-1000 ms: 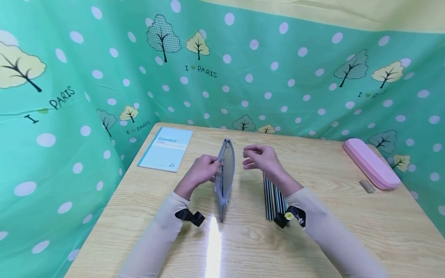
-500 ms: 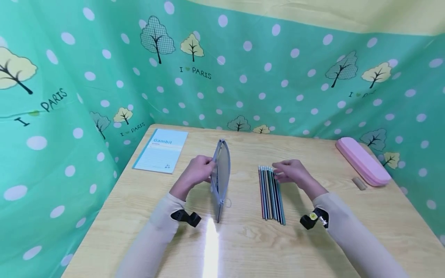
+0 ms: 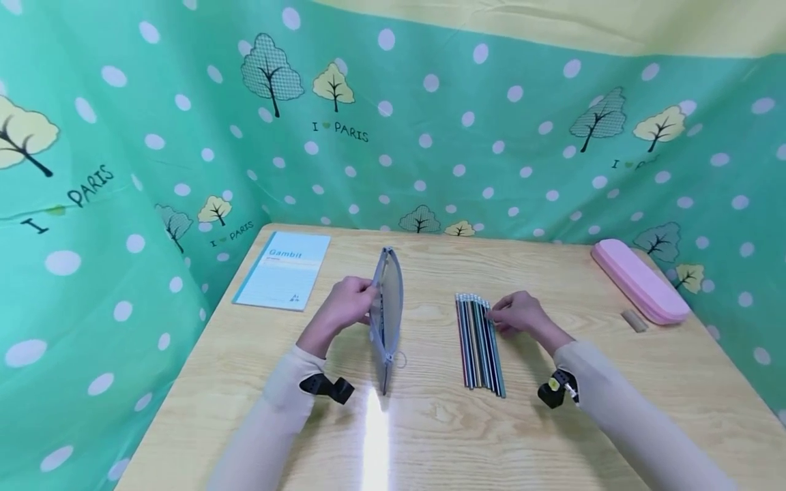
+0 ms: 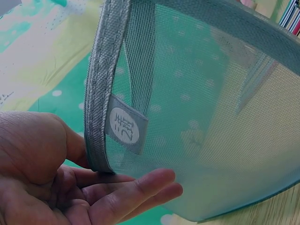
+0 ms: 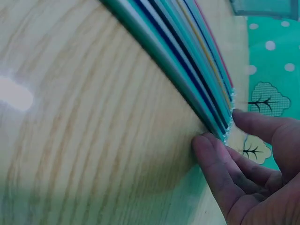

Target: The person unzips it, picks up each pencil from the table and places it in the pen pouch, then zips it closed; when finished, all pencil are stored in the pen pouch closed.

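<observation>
My left hand (image 3: 348,303) holds a grey-blue mesh zipper pouch (image 3: 393,307) on edge above the table, its mouth parted. In the left wrist view the mesh pouch (image 4: 187,117) has a woven border and a small label (image 4: 126,126); the thumb is partly hidden behind its edge. Several pencils (image 3: 477,348) lie side by side on the table to the right of the pouch. My right hand (image 3: 522,314) is at their far right end. In the right wrist view its fingertips (image 5: 204,143) touch the end of the outermost green pencil, with the thumb apart from them.
A pale blue notebook (image 3: 285,269) marked "Gambit" lies at the back left of the wooden table (image 3: 430,443). At the right are a pink pencil case (image 3: 638,279) and a small grey-brown block (image 3: 634,320). A green patterned cloth (image 3: 393,136) hangs behind.
My right hand has moved away from the pouch, rightward and down to the pencils' far ends, uncovering them. The left hand keeps holding the pouch in nearly the same place.
</observation>
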Tool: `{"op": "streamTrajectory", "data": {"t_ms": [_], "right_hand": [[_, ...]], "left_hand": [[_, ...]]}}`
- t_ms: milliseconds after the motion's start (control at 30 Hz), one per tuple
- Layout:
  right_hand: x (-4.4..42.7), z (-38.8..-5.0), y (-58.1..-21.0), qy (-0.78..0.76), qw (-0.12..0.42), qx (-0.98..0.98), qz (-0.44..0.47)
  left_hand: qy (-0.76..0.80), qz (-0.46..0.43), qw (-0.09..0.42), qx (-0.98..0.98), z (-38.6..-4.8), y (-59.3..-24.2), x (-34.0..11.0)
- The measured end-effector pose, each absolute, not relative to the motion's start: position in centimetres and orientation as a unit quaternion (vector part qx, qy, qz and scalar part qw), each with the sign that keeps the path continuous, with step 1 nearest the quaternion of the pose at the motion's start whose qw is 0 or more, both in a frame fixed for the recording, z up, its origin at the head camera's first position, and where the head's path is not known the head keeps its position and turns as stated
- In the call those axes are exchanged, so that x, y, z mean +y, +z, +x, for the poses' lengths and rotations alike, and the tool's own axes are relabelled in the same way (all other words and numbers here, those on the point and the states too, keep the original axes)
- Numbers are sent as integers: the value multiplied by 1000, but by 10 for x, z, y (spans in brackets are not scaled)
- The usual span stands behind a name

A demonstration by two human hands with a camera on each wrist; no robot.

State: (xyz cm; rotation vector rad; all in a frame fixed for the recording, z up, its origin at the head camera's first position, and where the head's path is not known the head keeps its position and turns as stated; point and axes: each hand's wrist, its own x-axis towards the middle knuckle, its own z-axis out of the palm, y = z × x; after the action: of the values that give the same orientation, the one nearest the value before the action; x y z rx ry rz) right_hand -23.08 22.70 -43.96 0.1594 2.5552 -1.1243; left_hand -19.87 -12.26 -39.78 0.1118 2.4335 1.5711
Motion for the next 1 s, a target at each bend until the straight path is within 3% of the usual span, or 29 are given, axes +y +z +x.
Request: {"op": "streamTrajectory", "data": {"t_ms": [1000], "right_hand": [[221,-230,-452,-374,116,920,26]], "left_hand": [[552,38,103,827,-200,-402,-124]]}}
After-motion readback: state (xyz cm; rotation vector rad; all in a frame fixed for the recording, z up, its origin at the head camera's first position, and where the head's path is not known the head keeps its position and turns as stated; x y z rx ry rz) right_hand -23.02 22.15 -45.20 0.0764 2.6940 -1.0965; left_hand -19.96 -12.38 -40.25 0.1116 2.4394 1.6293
